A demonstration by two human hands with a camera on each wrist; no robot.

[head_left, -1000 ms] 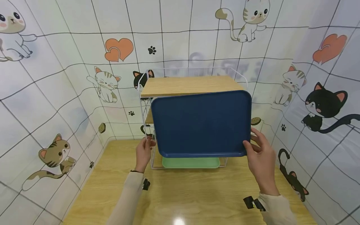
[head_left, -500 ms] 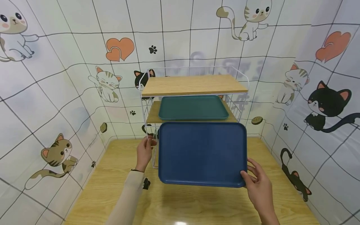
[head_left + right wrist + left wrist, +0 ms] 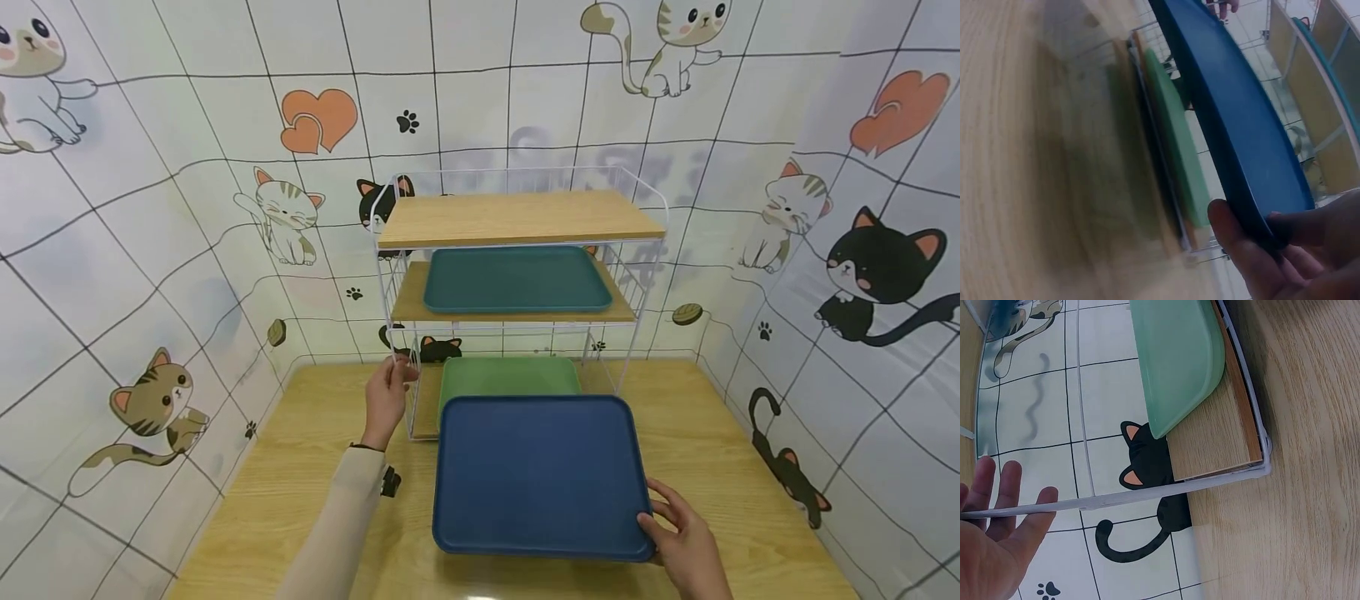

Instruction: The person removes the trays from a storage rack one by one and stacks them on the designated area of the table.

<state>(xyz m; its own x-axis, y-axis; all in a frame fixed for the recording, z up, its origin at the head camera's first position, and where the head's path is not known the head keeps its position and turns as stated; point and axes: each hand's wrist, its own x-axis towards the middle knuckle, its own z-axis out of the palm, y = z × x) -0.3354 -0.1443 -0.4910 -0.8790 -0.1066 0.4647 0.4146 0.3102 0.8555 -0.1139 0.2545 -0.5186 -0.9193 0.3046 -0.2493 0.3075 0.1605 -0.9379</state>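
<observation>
My right hand (image 3: 678, 537) grips the near right corner of a dark blue tray (image 3: 538, 473), thumb on top. The tray hangs nearly flat, low over the wooden table (image 3: 300, 500), just in front of a white wire rack (image 3: 390, 275). In the right wrist view my thumb and fingers (image 3: 1235, 240) pinch the blue tray (image 3: 1235, 125) at its rim. My left hand (image 3: 386, 398) rests against the rack's left front post. In the left wrist view its fingers (image 3: 997, 487) lie straight along a wire bar. A light green tray (image 3: 510, 375) lies on the bottom shelf.
A teal tray (image 3: 517, 279) sits on the rack's middle wooden shelf. The top wooden shelf (image 3: 517, 217) is bare. Cat-patterned walls close in the table on the left, back and right. The light green tray (image 3: 1179, 356) overhangs the bottom shelf board (image 3: 1216, 437).
The blue tray has come down and toward me, from upright in front of the rack to nearly flat low over the table. My right hand moved with it. The left hand stayed put.
</observation>
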